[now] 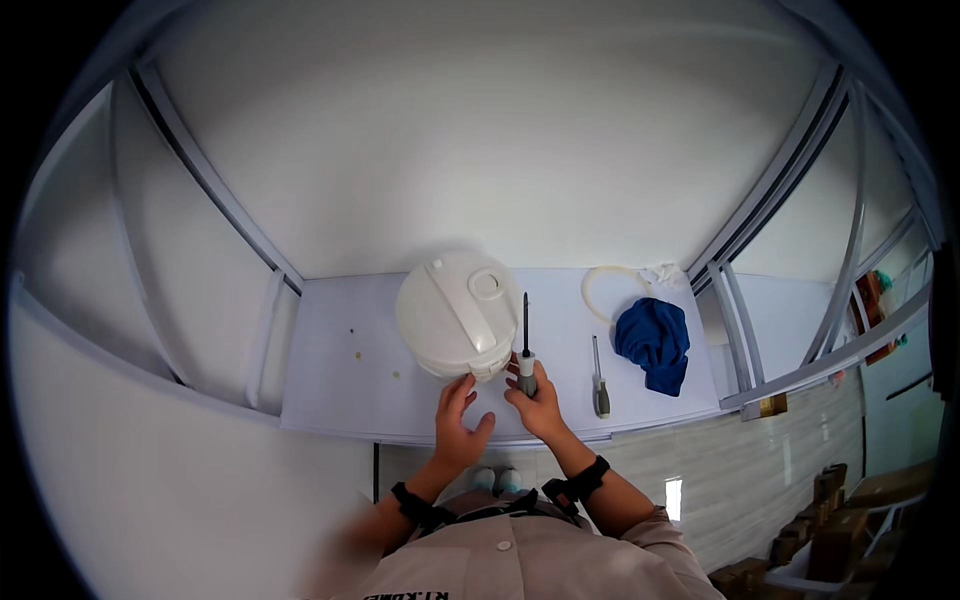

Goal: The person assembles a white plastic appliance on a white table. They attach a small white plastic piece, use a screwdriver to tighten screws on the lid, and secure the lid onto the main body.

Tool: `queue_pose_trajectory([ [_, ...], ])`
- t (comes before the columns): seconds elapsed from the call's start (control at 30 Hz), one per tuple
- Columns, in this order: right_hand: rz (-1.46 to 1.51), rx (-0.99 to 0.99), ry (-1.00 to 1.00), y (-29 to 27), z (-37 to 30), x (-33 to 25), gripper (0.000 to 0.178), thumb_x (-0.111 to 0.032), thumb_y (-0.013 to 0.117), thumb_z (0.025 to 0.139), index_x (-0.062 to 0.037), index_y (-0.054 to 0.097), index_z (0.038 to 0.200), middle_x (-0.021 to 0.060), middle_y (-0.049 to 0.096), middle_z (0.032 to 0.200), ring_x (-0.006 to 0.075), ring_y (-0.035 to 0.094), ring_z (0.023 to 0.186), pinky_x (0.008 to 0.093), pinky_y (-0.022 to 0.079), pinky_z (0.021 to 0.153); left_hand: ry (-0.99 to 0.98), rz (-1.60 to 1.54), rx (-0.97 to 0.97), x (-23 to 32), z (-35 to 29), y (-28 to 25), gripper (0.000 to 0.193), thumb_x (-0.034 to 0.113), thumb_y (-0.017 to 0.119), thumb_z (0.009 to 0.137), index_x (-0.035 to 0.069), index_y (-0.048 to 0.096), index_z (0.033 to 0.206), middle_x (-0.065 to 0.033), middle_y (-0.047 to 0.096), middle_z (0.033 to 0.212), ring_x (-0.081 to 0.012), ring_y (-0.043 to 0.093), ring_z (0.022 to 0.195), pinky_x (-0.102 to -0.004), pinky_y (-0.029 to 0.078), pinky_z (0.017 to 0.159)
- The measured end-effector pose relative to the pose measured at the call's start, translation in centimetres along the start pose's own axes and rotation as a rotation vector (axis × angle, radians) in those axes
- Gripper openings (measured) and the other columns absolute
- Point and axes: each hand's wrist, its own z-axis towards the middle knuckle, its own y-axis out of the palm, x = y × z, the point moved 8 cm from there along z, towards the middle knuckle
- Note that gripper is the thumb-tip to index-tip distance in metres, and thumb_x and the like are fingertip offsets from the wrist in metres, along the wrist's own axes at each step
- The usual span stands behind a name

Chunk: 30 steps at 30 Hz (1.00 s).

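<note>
A white rounded appliance that looks like a rice cooker (pixel 436 318) stands on the table, its handle across the lid and a round vent at the far right of the top. My left hand (pixel 460 428) is open at its front, thumb apart and fingertips at the lower rim beside the latch. In my right hand (pixel 540 402) is a screwdriver (pixel 526 335) with a grey and white handle, its dark shaft pointing away from me along the cooker's right side. Some right fingers reach toward the cooker's front; whether they touch it I cannot tell.
Right of my hands lies a second screwdriver (pixel 601 390). Beyond it are a crumpled blue cloth (pixel 652 345), a pale ring (pixel 587 300) and a crumpled white piece (pixel 668 274). Several small bits (pixel 358 355) dot the white table (pixel 330 400) at left. Metal frame posts (pixel 735 325) flank it.
</note>
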Motion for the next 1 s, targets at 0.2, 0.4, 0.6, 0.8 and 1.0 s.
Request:
queue_pose_trajectory([
  [0.2,0.014,0.050,-0.018,-0.1,0.3,0.3,0.054,0.001,0.069,0.091,-0.0023,0.055,0.143,0.0125,0.065,0.133,0.0227,0.061,0.125,0.0401,0.050,0.107,-0.181,-0.257,0.120,-2.5,-0.5,-0.2,0.054,-0.004,0.075,0.089,-0.001,0.058,0.140,-0.0148,0.061,0.134,-0.0238,0.062,0.125,-0.0370,0.057,0.100],
  [0.4,-0.196,0.139,-0.064,-0.4,0.8,-0.4,0.034,-0.011,0.076,0.097,-0.0009,0.065,0.127,0.0060,0.071,0.113,0.0134,0.064,0.103,0.0308,0.052,0.092,-0.196,-0.085,0.222,-2.8,1.2,-0.8,0.029,0.003,0.078,0.092,-0.002,0.068,0.120,-0.0121,0.073,0.109,-0.0192,0.073,0.098,-0.0324,0.061,0.083],
  [0.6,-0.185,0.164,-0.113,-0.3,1.3,-1.2,0.028,-0.007,0.077,0.095,-0.0005,0.066,0.120,0.0030,0.070,0.102,0.0110,0.063,0.094,0.0294,0.052,0.085,-0.085,0.098,0.273,-1.5,2.2,-1.1,0.017,0.004,0.078,0.093,-0.002,0.070,0.106,-0.0096,0.075,0.095,-0.0158,0.073,0.083,-0.0298,0.059,0.075],
  [0.8,-0.263,0.139,-0.119,-0.9,2.4,-0.8,0.025,0.001,0.075,0.091,-0.0016,0.066,0.114,0.0018,0.069,0.096,0.0104,0.063,0.089,0.0290,0.052,0.081,0.084,0.297,0.241,-0.4,2.3,-1.1,0.018,0.006,0.080,0.090,0.001,0.070,0.104,-0.0130,0.074,0.096,-0.0253,0.075,0.081,-0.0343,0.060,0.073],
  [1.0,-0.057,0.051,0.004,-0.6,3.5,0.5,0.026,0.005,0.070,0.086,-0.0015,0.066,0.111,0.0025,0.068,0.093,0.0116,0.063,0.082,0.0303,0.053,0.075,0.121,0.283,0.245,-0.1,2.6,-0.8,0.016,0.005,0.079,0.090,0.000,0.068,0.101,-0.0126,0.072,0.093,-0.0261,0.075,0.081,-0.0350,0.060,0.073],
])
